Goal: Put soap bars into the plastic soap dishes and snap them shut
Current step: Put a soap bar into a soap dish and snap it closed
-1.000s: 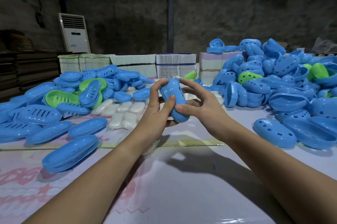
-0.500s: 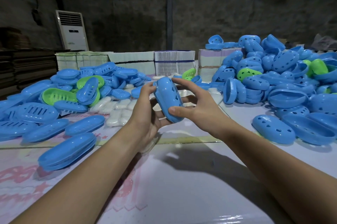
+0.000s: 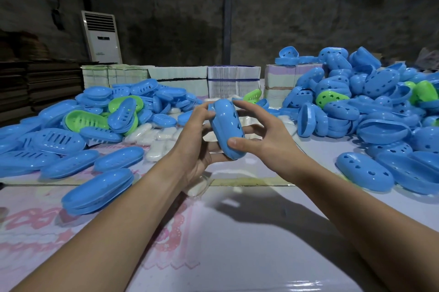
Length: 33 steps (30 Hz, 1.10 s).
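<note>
At frame centre a soap dish point(image 3: 226, 129) is between both hands, above the table point(image 3: 237, 244). Dish piles lie at left point(image 3: 71, 130) and right point(image 3: 370, 106); soap bars point(image 3: 152, 136), probably wrapped, lie behind the left hand point(image 3: 192, 147).

Whether a soap bar sits inside the closed blue soap dish point(image 3: 226, 129) cannot be told; its shell hides the inside, and its seam on the far side is out of sight. The left hand point(image 3: 194, 142) covers part of a white bar in clear wrap point(image 3: 197, 188) lying beneath the wrist. The right pile of dish halves point(image 3: 380, 111) runs past the surface's right edge, and the left pile point(image 3: 71, 130) past the left edge. Both forearms are cut off at the bottom.
</note>
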{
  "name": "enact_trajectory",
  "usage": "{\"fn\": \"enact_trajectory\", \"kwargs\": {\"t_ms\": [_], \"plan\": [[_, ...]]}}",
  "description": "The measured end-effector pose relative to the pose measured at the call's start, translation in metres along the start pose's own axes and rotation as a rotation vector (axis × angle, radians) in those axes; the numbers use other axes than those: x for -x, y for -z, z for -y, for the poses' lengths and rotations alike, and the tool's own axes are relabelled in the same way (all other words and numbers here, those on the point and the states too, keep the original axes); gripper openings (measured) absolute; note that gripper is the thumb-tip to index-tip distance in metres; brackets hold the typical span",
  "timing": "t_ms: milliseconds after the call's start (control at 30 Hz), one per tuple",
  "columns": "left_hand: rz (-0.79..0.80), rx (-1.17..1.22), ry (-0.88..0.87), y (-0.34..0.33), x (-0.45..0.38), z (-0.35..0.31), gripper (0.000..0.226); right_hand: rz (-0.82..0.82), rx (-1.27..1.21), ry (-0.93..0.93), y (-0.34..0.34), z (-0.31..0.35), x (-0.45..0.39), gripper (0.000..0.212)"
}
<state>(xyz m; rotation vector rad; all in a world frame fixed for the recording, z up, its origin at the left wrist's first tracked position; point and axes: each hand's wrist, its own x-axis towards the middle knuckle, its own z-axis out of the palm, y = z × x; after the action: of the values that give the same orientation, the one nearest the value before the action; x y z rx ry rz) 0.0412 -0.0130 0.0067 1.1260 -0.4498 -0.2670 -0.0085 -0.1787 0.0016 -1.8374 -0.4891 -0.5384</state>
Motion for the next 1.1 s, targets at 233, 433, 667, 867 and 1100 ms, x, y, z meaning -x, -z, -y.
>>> {"fn": "enact_trajectory", "kwargs": {"t_ms": [233,433,667,867,1100], "plan": [[-0.028,0.045,0.008,-0.003,0.005,0.000,0.036,0.028,0.050,0.002,0.002,-0.001,0.001,0.070],[-0.071,0.029,0.022,-0.004,0.004,0.000,0.039,0.028,0.061,-0.005,0.001,-0.002,0.001,0.070],[-0.094,0.004,0.051,-0.003,0.000,0.000,0.064,0.008,-0.002,0.014,-0.001,0.000,0.001,0.066],[-0.126,-0.033,0.020,-0.006,-0.001,0.004,0.042,-0.008,0.004,0.001,0.001,-0.001,0.000,0.065],[-0.113,-0.039,0.066,-0.014,0.005,0.004,0.056,-0.008,0.082,-0.023,-0.004,-0.002,0.002,0.067]]}}
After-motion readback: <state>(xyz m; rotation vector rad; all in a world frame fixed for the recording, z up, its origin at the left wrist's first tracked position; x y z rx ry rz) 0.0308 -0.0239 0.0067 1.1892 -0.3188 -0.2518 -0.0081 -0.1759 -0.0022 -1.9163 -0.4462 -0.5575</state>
